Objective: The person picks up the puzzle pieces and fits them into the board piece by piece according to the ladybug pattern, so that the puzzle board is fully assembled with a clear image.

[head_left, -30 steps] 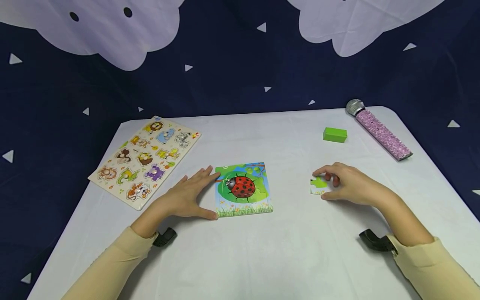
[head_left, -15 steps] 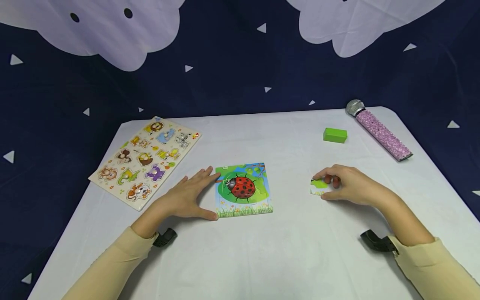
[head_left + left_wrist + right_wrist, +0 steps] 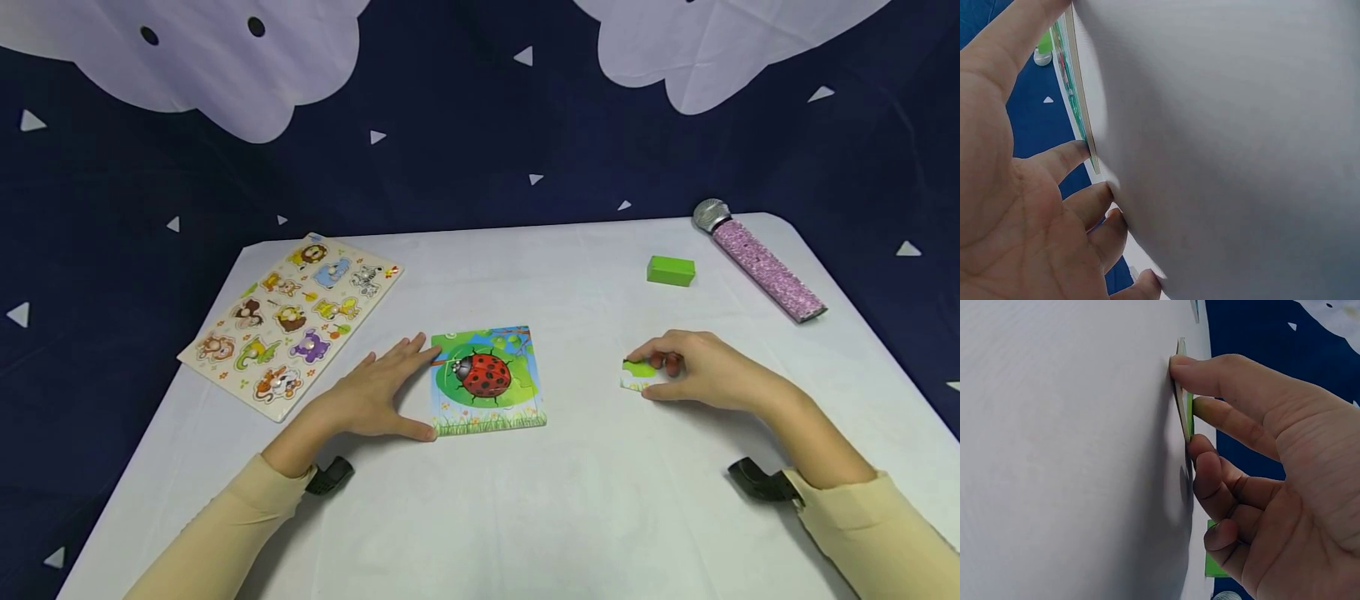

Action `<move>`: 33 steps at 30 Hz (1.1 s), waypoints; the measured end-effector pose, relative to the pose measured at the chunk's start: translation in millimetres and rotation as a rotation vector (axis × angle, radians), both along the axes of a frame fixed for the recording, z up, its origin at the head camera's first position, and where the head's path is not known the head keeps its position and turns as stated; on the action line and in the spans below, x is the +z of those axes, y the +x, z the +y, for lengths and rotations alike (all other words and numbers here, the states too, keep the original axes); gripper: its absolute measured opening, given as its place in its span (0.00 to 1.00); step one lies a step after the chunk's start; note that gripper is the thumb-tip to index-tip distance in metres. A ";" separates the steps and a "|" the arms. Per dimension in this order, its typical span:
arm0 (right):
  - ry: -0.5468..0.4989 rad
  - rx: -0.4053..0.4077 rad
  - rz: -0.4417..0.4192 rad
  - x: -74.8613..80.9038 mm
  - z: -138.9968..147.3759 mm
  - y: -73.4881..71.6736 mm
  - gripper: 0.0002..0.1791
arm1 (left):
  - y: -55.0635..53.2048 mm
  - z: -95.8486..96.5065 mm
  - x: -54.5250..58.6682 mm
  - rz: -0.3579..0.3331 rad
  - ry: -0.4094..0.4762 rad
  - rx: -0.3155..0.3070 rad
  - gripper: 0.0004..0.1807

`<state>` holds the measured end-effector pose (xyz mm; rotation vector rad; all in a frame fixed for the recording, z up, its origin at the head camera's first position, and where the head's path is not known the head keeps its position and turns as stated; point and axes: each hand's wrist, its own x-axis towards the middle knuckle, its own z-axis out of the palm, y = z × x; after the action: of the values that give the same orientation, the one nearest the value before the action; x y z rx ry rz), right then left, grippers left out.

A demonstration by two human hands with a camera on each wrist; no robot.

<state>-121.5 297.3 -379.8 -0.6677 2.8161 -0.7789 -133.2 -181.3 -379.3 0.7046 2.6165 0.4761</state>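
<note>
A square ladybug jigsaw puzzle (image 3: 483,375) lies flat at the middle of the table. My left hand (image 3: 375,387) rests at its left side, fingers spread and fairly straight. The thumb and index fingertips touch the puzzle's left edge, which the left wrist view shows as a thin board edge (image 3: 1082,94). To the right of the puzzle and apart from it, my right hand (image 3: 708,371) pinches a small green and white puzzle piece (image 3: 636,379) between thumb and index finger. In the right wrist view the piece (image 3: 1182,394) appears edge-on, close to the tabletop; the other fingers are curled below it.
An animal peg puzzle board (image 3: 288,325) lies at the back left. A green block (image 3: 671,270) and a pink glittery microphone (image 3: 761,262) lie at the back right. The white table (image 3: 525,517) ends at a dark blue patterned cloth (image 3: 465,108).
Over the first half second, my right fingers shift slightly nearer and hide a bit more of the piece's top. My left hand and the ladybug puzzle stay in place.
</note>
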 end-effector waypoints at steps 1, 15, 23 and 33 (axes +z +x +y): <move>-0.002 0.001 0.003 0.0 0.0 -0.2 0.23 | 0.1 0.0 0.1 0.000 -0.002 -0.002 0.67; -0.008 0.015 0.035 3.7 -12.5 -5.9 0.25 | -0.2 0.5 0.8 -0.003 -0.012 -0.001 0.67; -0.042 0.053 0.036 5.2 -26.7 -11.1 0.26 | -0.2 0.6 1.6 -0.004 -0.012 -0.003 0.67; -0.069 0.118 0.021 8.7 -52.9 -17.7 0.26 | 0.0 0.4 1.3 -0.005 -0.001 0.000 0.67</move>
<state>-139.2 244.5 -371.1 -0.8487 2.7501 -0.8554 -133.1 -180.8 -377.9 0.7015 2.6116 0.4762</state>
